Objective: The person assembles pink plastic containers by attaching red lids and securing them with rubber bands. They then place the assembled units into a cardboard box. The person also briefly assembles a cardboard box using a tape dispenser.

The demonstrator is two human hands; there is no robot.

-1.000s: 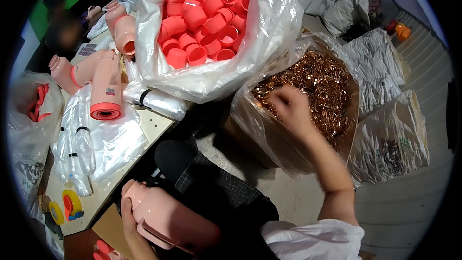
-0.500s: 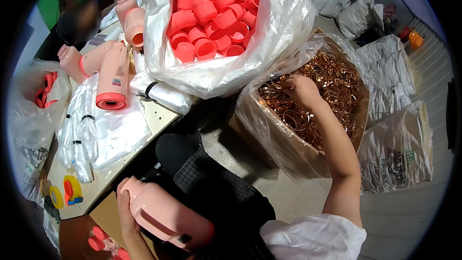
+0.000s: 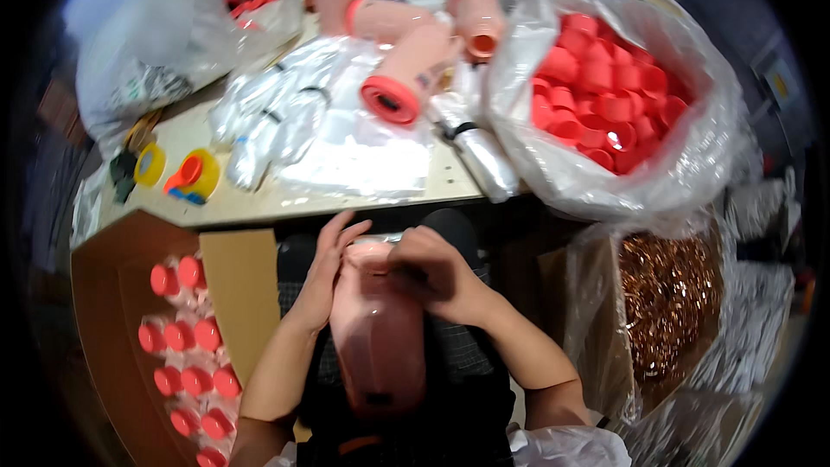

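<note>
Fingers of left hand [image 3: 327, 270] curl round neck of pink bottle [image 3: 378, 337], steadying it upright on lap; right hand [image 3: 432, 272] pinched closed over bottle mouth, contents hidden. Bag of red caps [image 3: 605, 95] beyond bottle, copper-coil bag [image 3: 670, 303] right of it, within reach.

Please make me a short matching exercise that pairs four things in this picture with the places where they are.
Things:
1. pink bottle
2. loose red caps
3. copper-coloured rings
4. capped bottles

Places:
A. in the open cardboard box at lower left
B. in the big clear bag at upper right
C. on the lap, between the left hand and the right hand
D. in the bag-lined box at right

Pairs: 1-C, 2-B, 3-D, 4-A
</note>
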